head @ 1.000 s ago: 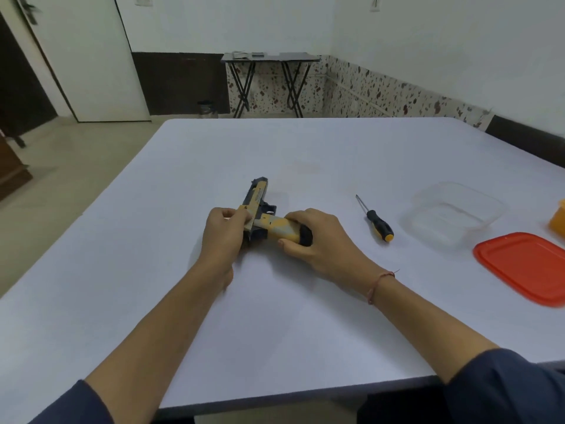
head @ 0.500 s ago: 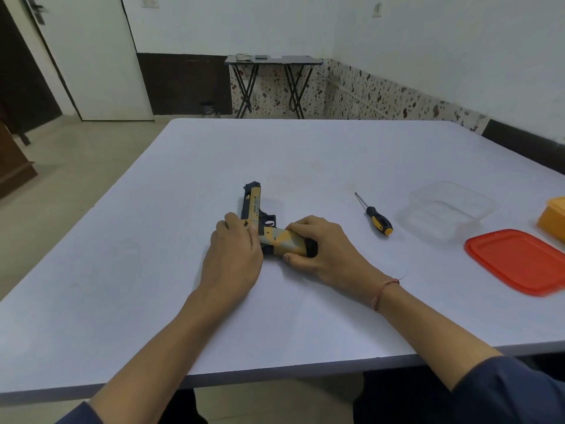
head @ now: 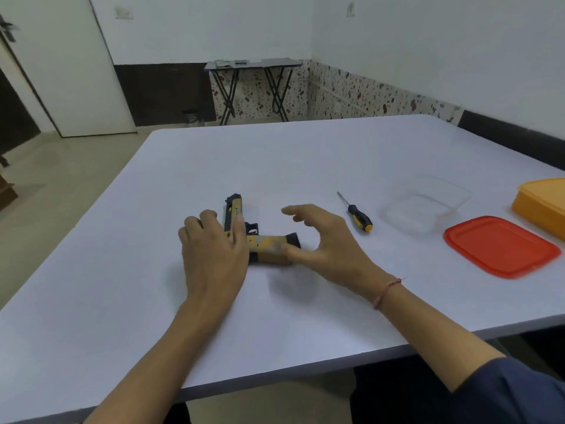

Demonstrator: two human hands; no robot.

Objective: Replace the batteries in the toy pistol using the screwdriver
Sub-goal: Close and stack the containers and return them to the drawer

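Toy pistol [head: 238, 213]: mottled tan-yellow body with grey-blue patches, black muzzle, trigger guard and grip base. Screwdriver [head: 360, 219]: black handle with yellow end and accents, metal shaft. Table [head: 305, 154]: pale lavender-white. Lid [head: 501, 245]: red-orange. Closed box [head: 544, 203]: yellow-orange. Open container [head: 425, 205]: clear. Wrist thread [head: 385, 292]: reddish. Sleeve [head: 516, 393]: dark navy. Lower wall [head: 367, 93]: white speckled with red-brown.

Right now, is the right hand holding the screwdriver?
No, the screwdriver lies alone on the table, apart from the open right hand.
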